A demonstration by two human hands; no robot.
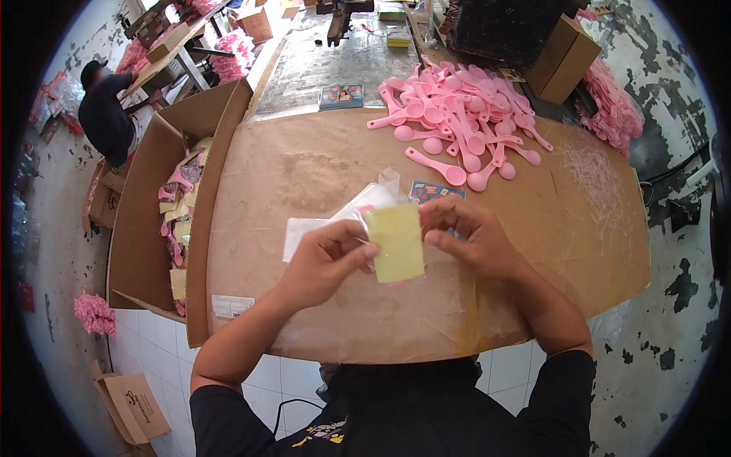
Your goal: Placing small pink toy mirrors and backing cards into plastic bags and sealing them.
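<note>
Between my hands, above the table's middle, is a clear plastic bag with a pale yellow card in it. Bits of pink show at the bag's upper left and bottom edges; the rest of that pink thing is hidden behind the card. My left hand pinches the bag's left side between thumb and fingers. On the opposite side, my right hand has curled fingers and thumb at the bag's right edge. Behind the bag lie flat clear bags and a blue printed card, partly covered by my right hand.
Pink measuring spoons are heaped at the table's far right. A large cardboard box at the left holds several packed pieces. More printed cards lie at the back. A brown carton stands far right. Another person works at far left.
</note>
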